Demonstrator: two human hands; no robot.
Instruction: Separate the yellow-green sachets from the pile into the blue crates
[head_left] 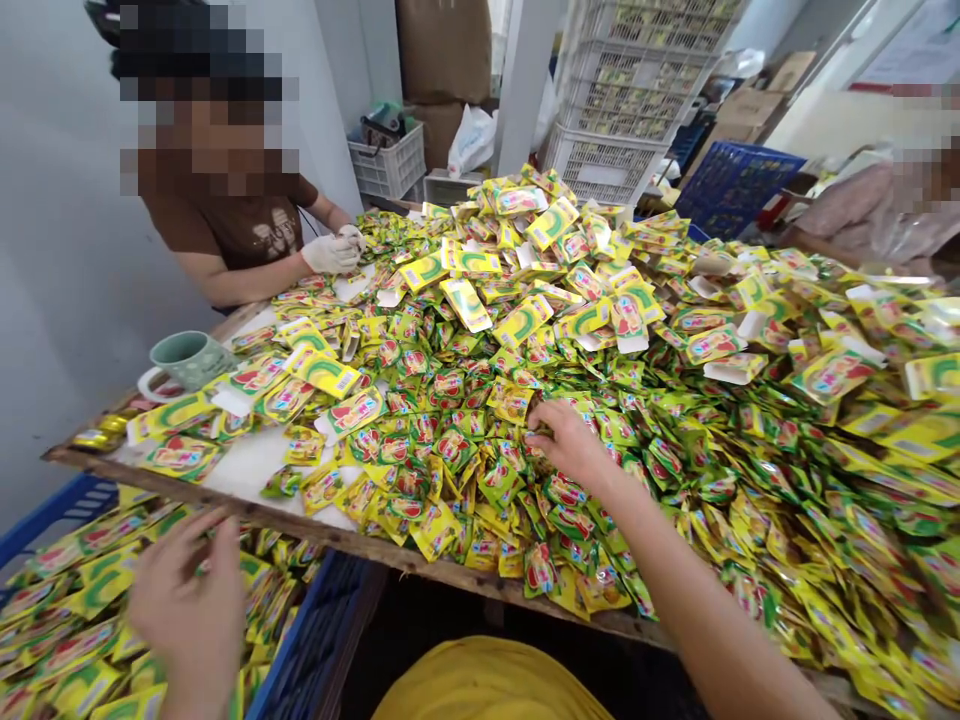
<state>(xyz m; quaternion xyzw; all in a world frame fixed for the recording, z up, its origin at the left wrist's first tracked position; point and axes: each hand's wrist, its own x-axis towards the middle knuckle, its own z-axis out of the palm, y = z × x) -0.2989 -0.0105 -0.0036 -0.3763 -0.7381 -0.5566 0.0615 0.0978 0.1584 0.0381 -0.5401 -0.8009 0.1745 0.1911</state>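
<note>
My right hand (566,440) reaches into the heap on the table, fingers pinched at the edge of a small yellow sachet (511,401). Around it lie many glossy green and yellow sachets (454,447) with a red fruit print. Low at the left, my left hand (187,590) hovers over a blue crate (300,635), a little blurred by motion. Its fingers are bent and apart, and nothing shows between them. Inside that crate are many small yellow-green cartons (86,675). More such cartons (465,303), some with flaps up, lie on top of the heap.
A pale green mug (187,358) stands near the table's left corner. Across the table, a person's gloved hands (334,252) work at the heap; another person's sleeve (847,210) shows at right. White crates (607,165) are stacked behind. The wooden table edge (255,505) runs before me.
</note>
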